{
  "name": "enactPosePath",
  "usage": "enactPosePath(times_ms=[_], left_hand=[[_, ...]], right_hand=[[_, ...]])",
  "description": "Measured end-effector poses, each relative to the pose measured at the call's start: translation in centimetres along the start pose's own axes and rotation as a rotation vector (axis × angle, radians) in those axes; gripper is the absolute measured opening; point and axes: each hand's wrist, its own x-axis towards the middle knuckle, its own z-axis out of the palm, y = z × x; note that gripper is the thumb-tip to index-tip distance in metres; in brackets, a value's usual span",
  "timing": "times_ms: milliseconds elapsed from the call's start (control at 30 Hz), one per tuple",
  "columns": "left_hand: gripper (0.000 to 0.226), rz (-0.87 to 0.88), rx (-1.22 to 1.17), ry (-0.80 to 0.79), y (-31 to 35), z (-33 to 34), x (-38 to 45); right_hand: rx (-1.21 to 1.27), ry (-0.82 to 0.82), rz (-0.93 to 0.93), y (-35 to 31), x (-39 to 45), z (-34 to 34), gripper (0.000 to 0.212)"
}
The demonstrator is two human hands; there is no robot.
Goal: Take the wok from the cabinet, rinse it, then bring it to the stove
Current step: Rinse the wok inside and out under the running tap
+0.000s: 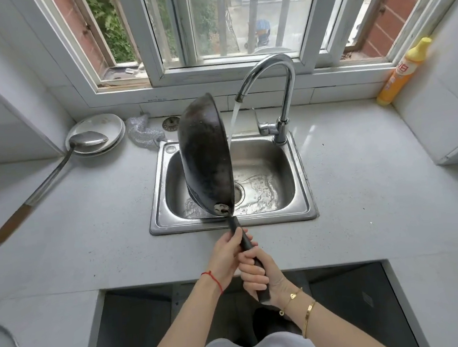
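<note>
A black wok (pixel 205 156) stands tipped on its edge over the steel sink (pixel 305 210), its dark outer side facing left. Both hands grip its black handle: my left hand (pixel 226 254) higher up near the pan, my right hand (pixel 256 273) lower on the handle's end. Water runs from the chrome faucet (pixel 277 83) and falls just right of the wok's rim into the basin, where it pools around the drain (pixel 238 193).
On the counter to the left lie white plates (pixel 96 133) with a long steel ladle (pixel 52 175) resting on them, and a steel scourer (pixel 144 132). An orange dish-soap bottle (pixel 402 73) stands at the right wall. An open cabinet (pixel 142 323) lies below the counter.
</note>
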Motion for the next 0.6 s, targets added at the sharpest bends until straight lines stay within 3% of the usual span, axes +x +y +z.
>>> enactPosePath(times_ms=[167,300,433,533,600], left_hand=[[0.019,0.025,0.157,0.062,-0.6,1.2,0.9],[0.019,0.041,0.172,0.102,-0.9,1.2,1.2],[0.016,0.075,0.207,0.142,-0.9,1.3,1.3],[0.016,0.085,0.226,0.156,-0.7,1.6,1.3],[0.016,0.082,0.238,0.157,-0.8,1.5,1.3]], right_hand=[[0.092,-0.077,0.006,-1.0,-0.8,-1.1,0.03],[-0.033,0.002,-0.01,-1.1,-1.0,-0.6,0.032],[-0.601,0.414,-0.019,-2.1,-2.0,1.8,0.034],[-0.904,0.724,-0.243,-1.2,-2.2,3.2,0.033],[-0.991,0.799,-0.362,-0.2,-1.8,3.2,0.036]])
